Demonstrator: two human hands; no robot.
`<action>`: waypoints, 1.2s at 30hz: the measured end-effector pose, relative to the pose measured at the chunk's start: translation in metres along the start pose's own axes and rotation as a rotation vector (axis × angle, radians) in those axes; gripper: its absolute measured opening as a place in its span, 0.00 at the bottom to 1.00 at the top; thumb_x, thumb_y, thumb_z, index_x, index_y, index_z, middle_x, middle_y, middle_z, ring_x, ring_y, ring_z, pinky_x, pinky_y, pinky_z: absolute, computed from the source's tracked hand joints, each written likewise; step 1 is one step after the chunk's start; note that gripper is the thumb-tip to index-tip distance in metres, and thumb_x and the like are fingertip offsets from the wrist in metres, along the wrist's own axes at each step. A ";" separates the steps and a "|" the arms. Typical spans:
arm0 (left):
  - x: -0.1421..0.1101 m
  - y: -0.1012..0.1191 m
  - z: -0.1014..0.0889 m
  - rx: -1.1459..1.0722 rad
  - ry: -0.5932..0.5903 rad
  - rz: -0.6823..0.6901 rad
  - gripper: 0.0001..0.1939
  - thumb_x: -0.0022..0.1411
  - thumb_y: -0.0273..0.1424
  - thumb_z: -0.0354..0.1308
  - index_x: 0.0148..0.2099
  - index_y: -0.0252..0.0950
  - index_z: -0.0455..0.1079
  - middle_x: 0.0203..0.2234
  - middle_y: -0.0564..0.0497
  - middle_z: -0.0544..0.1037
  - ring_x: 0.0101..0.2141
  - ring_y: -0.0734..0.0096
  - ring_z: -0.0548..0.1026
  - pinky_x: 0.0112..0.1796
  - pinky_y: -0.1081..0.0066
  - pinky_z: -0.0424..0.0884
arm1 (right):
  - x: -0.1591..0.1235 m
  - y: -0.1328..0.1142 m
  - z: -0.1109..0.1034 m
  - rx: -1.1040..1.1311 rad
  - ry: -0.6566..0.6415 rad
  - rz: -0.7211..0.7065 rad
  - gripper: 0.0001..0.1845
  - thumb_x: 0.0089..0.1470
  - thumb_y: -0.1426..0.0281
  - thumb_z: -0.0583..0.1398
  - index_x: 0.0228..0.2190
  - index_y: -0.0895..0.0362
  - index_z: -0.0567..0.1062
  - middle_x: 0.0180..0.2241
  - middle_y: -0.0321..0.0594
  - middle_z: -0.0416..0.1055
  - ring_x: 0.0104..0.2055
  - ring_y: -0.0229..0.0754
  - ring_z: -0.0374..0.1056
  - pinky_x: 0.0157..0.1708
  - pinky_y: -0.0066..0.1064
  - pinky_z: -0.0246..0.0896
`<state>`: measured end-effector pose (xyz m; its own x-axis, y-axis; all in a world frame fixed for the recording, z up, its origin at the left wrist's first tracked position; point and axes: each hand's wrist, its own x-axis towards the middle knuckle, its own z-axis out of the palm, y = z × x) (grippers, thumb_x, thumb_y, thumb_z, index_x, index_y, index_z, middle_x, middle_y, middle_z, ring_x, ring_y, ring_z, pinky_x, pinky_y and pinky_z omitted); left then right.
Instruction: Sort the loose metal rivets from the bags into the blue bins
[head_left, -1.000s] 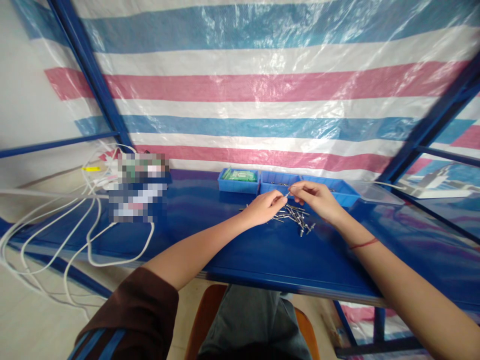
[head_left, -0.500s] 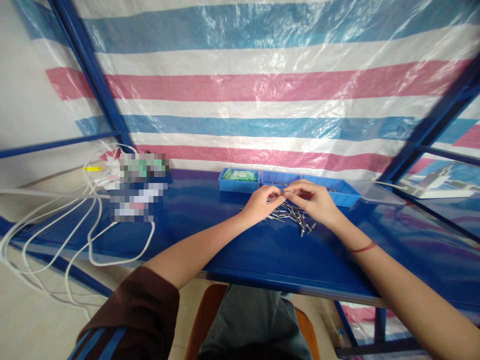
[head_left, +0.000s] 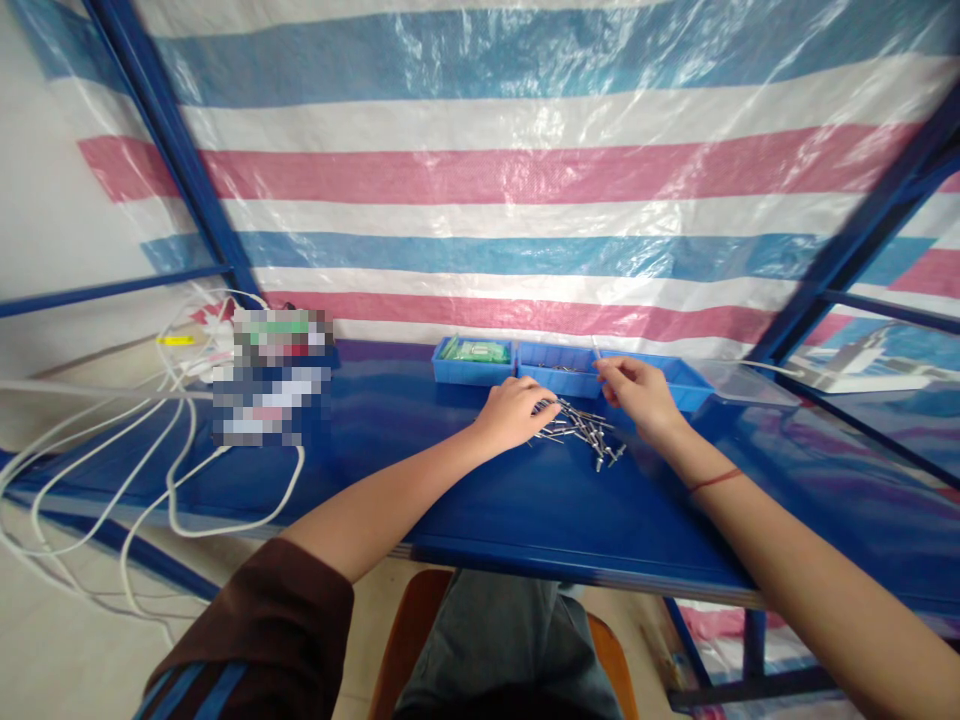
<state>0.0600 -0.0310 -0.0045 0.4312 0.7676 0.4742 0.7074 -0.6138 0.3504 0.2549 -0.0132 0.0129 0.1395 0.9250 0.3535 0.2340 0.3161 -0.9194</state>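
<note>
A loose pile of blind rivets [head_left: 589, 428], silvery with thin pins, lies on the blue tabletop [head_left: 480, 500]. My left hand [head_left: 514, 413] rests at the pile's left edge. Its fingers are curved, with a gap showing between thumb and forefinger, and nothing visible is held. Higher and to the right, my right hand [head_left: 637, 392] pinches a single rivet [head_left: 596, 346] upright between thumb and fingertips. It is over the front edge of the blue bins. Small metal pieces lie in the middle bin [head_left: 559, 382]; the right bin [head_left: 686, 390] is partly hidden by my right hand.
The left blue bin [head_left: 472, 372] holds green packets [head_left: 476, 350]. White cables [head_left: 180, 480] loop over the table's left side beside blurred items. A striped plastic sheet [head_left: 480, 180] hangs behind, between blue metal posts [head_left: 161, 140]. A white power strip [head_left: 862, 375] lies at the right.
My hands were together above the pile and have parted. My right hand has moved right with a rivet in its pinch; my left hand has lowered slightly to the pile.
</note>
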 end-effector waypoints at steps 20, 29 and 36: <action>-0.005 0.003 -0.002 0.136 -0.146 0.025 0.11 0.63 0.38 0.51 0.39 0.42 0.73 0.43 0.52 0.73 0.44 0.62 0.68 0.43 0.61 0.64 | -0.005 -0.007 -0.002 -0.361 -0.322 -0.224 0.10 0.49 0.64 0.57 0.27 0.57 0.76 0.28 0.39 0.73 0.29 0.40 0.67 0.30 0.31 0.61; 0.003 -0.004 -0.001 -0.080 0.036 0.046 0.11 0.62 0.35 0.52 0.35 0.38 0.74 0.30 0.52 0.77 0.34 0.70 0.73 0.37 0.71 0.65 | -0.016 -0.014 0.007 -0.558 -0.534 -0.502 0.13 0.56 0.64 0.54 0.33 0.57 0.77 0.35 0.42 0.76 0.34 0.42 0.69 0.35 0.33 0.62; 0.004 -0.001 0.002 -0.416 0.143 -0.073 0.07 0.58 0.32 0.56 0.35 0.36 0.74 0.31 0.52 0.79 0.32 0.72 0.74 0.36 0.73 0.68 | -0.014 -0.012 0.006 -0.587 -0.561 -0.496 0.14 0.56 0.64 0.54 0.33 0.56 0.78 0.34 0.43 0.76 0.35 0.44 0.71 0.36 0.34 0.62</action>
<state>0.0623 -0.0274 -0.0048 0.2860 0.7962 0.5332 0.4350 -0.6037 0.6681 0.2449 -0.0284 0.0180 -0.5521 0.7283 0.4060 0.6099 0.6847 -0.3990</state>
